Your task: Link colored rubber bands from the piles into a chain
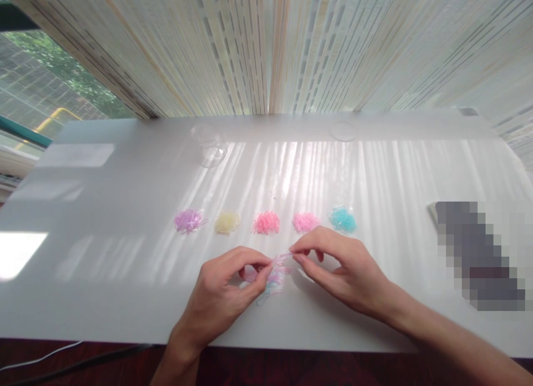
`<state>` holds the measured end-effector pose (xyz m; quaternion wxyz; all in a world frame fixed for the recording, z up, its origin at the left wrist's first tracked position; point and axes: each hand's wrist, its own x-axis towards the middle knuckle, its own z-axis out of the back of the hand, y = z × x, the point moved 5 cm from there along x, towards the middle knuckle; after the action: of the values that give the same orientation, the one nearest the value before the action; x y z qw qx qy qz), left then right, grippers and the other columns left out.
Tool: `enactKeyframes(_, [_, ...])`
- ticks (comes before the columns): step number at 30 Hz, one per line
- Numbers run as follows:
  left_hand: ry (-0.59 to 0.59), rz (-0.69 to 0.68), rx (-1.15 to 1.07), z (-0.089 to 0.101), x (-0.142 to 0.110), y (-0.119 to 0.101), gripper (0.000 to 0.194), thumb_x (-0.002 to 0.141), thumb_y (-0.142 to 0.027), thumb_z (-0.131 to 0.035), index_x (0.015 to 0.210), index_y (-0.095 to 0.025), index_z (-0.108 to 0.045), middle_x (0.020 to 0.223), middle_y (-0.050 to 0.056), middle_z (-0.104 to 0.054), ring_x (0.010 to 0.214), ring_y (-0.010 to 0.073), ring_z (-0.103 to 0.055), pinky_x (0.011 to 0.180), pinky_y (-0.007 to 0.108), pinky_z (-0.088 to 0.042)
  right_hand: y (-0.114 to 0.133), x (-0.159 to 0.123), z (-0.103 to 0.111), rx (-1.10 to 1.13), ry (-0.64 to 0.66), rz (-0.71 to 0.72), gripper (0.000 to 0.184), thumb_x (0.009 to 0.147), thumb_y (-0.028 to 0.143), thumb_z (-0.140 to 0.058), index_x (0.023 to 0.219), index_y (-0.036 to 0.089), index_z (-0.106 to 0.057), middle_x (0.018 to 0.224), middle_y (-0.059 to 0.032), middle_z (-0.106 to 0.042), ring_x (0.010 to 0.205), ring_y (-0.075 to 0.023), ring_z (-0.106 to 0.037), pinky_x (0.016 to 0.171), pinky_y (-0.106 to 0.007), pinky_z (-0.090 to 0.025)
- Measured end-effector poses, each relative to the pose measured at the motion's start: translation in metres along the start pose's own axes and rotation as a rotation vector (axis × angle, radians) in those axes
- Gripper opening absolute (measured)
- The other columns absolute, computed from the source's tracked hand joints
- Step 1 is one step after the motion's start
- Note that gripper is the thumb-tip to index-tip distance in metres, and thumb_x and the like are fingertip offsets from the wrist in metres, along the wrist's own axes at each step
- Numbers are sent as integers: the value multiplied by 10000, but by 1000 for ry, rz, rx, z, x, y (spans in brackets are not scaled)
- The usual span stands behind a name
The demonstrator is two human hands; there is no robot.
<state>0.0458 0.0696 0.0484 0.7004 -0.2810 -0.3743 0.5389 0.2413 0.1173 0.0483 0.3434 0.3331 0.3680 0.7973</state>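
Note:
My left hand (233, 286) pinches one end of a thin pale pink-purple elastic band (283, 257) between thumb and forefinger. The band's other end is in the closed fingertips of my right hand (337, 264), so it spans the short gap between them. Just below lies a loose mixed pile of small elastic bands (272, 286), pink, purple and teal, partly hidden by my left hand. Beyond my hands is a row of sorted piles: purple bands (189, 221), yellow bands (227, 222), coral bands (266, 222), pink bands (306, 221) and teal bands (342, 220).
A clear jar (210, 147) stands at the back left of the white table (125, 252). Further right is a clear round lid (343, 131). A dark, pixelated oblong object (478, 258) lies at the right. Striped curtains (266, 47) hang behind the table.

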Motion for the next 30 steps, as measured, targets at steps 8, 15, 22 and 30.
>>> enactKeyframes(8, [-87,-39,62,9,-7,10,130,904,-106,-714,949,-228,-715,839,-41,-744,688,87,-647,626,208,-499,-8,0,13,-124,-115,-146,130,934,148,-650,1000,213,-740,885,1,-778,677,-110,-655,576,-210,-541])
enactKeyframes(15, [-171,-12,87,13,-11,20,156,896,-78,-708,932,-230,-706,812,-50,-708,640,72,-594,607,206,-490,-13,1,32,-264,-191,-241,134,954,202,-644,1021,219,-759,897,-11,-787,662,-125,-665,520,-214,-543])
enactKeyframes(22, [-168,-3,84,13,-13,22,153,894,-89,-712,925,-240,-708,798,-59,-709,623,67,-588,593,201,-489,-9,3,42,-422,-243,-143,72,934,186,-671,942,213,-737,818,4,-757,674,-136,-666,550,-236,-535])
enactKeyframes(30, [-164,4,99,14,-13,23,131,901,-104,-708,920,-234,-707,783,-41,-705,615,83,-588,591,215,-492,-15,-2,76,-450,-469,-252,61,913,265,-741,960,277,-778,841,13,-769,598,-131,-586,553,-266,-520])
